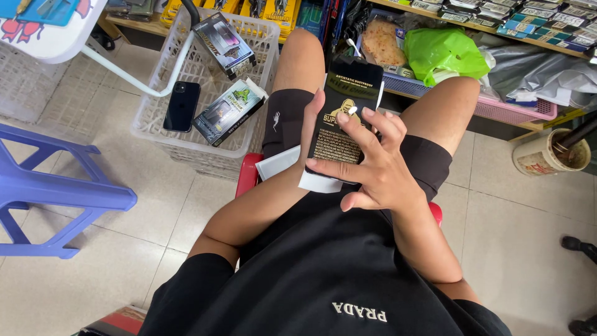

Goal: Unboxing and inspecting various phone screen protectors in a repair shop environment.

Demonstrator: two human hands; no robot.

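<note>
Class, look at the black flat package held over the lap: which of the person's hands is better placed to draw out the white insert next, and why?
Probably the right hand: its fingers lie free across the front of the black package, near the white insert. The left hand is mostly hidden behind the package, apparently supporting it.

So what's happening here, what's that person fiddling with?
A seated person holds a flat black packet over the lap with both hands. The right hand lies across its front with fingers spread; the left hand grips its left edge from behind, mostly hidden. A white sleeve or card shows beneath it. To the left, a white basket holds a dark phone and two boxed packets. A blue stool stands nearby.
</note>
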